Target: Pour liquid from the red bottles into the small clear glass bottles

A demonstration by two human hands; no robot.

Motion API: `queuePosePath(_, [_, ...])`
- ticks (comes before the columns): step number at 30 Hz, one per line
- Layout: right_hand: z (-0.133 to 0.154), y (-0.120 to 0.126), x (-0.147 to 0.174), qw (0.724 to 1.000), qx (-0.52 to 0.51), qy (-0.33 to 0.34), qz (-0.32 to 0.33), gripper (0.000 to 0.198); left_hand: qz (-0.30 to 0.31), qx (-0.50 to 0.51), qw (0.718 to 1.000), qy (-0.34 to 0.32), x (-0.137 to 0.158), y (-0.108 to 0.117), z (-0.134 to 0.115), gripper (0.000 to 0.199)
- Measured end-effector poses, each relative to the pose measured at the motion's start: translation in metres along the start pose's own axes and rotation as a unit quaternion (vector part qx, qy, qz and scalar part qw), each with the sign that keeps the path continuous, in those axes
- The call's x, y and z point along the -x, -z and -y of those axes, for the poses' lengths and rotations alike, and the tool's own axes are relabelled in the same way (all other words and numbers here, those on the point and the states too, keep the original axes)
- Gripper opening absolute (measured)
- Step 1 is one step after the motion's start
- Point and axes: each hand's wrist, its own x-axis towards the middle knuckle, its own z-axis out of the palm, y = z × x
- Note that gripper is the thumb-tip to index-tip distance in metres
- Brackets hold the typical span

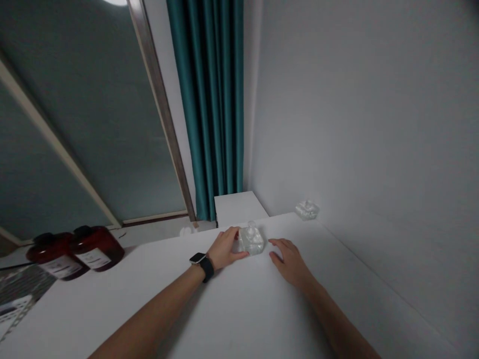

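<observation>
A clear, squarish glass jar [252,240] with a round knobbed lid stands upright on the white tabletop [239,309]. My left hand [223,248], with a black watch on its wrist, grips the jar's left side, thumb in front and fingers toward the back. Just right of the jar is my right hand [287,258]; its thumb and fingers are apart, holding nothing, with a small gap to the glass. A second clear glass jar [307,210] of similar look sits at the table's far right corner, against the wall.
Two dark red bottles [96,248] with black caps and white labels stand at the left edge. Beyond the table's far edge is a lower white cabinet [239,207], with a teal curtain [209,109] behind. A grey wall [359,124] runs along the right side.
</observation>
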Motion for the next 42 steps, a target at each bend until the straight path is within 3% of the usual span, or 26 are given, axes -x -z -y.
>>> queuePosePath(10, [-0.022,0.011,0.000,0.991,0.054,-0.109,-0.049,0.036,0.010,-0.052,0.998,0.042,-0.053,-0.026,-0.015,0.063])
queuePosePath(17, [-0.035,0.021,-0.004,0.995,0.036,-0.082,-0.033,0.043,0.016,-0.065,0.996,0.065,-0.079,-0.038,-0.020,0.065])
queuePosePath(26, [-0.080,0.049,-0.003,0.998,-0.053,0.023,0.018,0.027,0.023,-0.093,0.994,0.062,-0.095,-0.044,-0.026,0.065])
queuePosePath(35, [-0.097,0.048,-0.006,1.000,-0.019,-0.010,-0.011,0.033,0.029,-0.108,0.992,0.064,-0.130,-0.063,-0.039,0.059])
queuePosePath(42, [-0.114,0.051,-0.008,0.995,0.052,-0.078,-0.041,0.036,0.035,-0.112,0.990,0.077,-0.164,-0.085,-0.047,0.060])
